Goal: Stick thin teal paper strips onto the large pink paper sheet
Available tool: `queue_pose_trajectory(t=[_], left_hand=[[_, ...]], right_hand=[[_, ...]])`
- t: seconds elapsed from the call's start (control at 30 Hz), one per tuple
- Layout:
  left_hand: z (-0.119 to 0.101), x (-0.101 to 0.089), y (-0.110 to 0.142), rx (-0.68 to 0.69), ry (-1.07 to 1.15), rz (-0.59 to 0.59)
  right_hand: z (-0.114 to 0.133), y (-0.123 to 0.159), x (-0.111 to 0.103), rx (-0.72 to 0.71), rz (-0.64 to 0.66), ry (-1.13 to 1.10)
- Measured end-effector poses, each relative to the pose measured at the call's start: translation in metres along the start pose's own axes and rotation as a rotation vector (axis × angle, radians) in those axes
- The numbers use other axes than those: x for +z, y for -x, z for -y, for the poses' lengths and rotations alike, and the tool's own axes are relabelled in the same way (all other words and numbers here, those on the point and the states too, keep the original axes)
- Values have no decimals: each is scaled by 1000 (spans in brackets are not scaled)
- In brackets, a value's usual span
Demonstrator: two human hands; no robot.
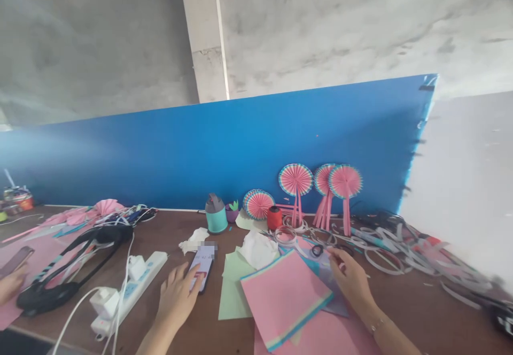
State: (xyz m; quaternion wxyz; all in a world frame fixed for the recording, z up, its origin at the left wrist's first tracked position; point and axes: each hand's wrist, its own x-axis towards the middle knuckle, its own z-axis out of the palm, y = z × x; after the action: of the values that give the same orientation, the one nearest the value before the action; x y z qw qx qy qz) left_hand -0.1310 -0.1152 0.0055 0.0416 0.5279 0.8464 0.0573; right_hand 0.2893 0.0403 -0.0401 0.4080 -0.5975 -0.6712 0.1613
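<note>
Reaching w/ L hand (178, 296), fingers loosely spread, over lower screen of phone (205, 261), flat on table (224, 338) btwn power strip (151, 270) & green paper (236, 297); can't tell if pressing. Curling R hand (350, 277) fingers nr black ring (317, 249), just right of blue-edged pink paper (286, 297), can't tell if gripping anything. Might mis-tap or nudge phone askew, prob. from splayed fingers landing off-target, or else skew/crease pink paper by dragging R wrist across, esp. w/ such uneven overlap on sheets below.
</note>
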Motion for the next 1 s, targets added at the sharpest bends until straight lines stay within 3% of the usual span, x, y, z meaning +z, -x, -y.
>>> queue_pose_trajectory(t=[0.3, 0.67, 1.0], left_hand=[[-6, 3, -2, 52, -48, -15], [8, 10, 6, 18, -79, -75], [4, 13, 1, 59, -95, -78]], right_hand=[[-7, 0, -5, 103, -1, -8], [-2, -2, -6, 145, 43, 0], [3, -2, -10, 142, 30, -14]])
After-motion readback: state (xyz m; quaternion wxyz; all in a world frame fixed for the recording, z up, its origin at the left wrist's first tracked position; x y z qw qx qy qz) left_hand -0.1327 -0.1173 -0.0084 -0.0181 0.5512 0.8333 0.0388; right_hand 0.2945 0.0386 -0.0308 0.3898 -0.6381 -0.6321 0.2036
